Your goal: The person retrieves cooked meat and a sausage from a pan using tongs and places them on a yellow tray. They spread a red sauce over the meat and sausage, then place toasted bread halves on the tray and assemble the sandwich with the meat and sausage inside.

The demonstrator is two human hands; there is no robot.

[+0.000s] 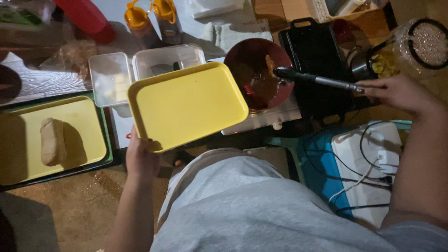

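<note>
At far left a dough lump already lies on a yellow tray; our left hand grips an empty yellow tray by its corner, nothing on it yet, while our right hand clasps the utensil handle reaching into the dark red bowl

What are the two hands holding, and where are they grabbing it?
The left hand holds an empty yellow tray by its near corner. The right hand holds a pan by the far end of its long handle.
</note>
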